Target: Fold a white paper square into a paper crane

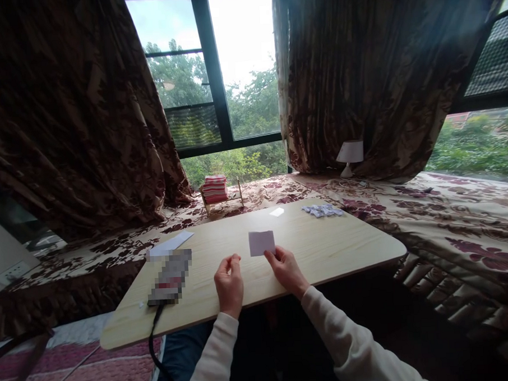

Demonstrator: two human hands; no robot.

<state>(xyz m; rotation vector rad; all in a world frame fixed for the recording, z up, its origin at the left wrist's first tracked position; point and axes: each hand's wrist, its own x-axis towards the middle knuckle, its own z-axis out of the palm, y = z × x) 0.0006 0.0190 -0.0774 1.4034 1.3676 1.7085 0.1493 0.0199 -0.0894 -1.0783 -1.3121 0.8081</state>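
A small white rectangular piece of paper is pinched by its lower right corner between the thumb and fingers of my right hand, above the pale wooden table. To the left of the paper, and apart from it, is my left hand. Its fingers are curled, with thumb and index tip together; anything between them is too small or hidden to make out. Further back on the table lies a smaller white piece of paper. Several small folded whitish pieces form a pile at the far right.
White sheets lie at the table's left, beside a blurred-out flat device whose black cable hangs over the front edge. Behind the table, a patterned ledge holds a small rack of folded striped cloths and a white lamp.
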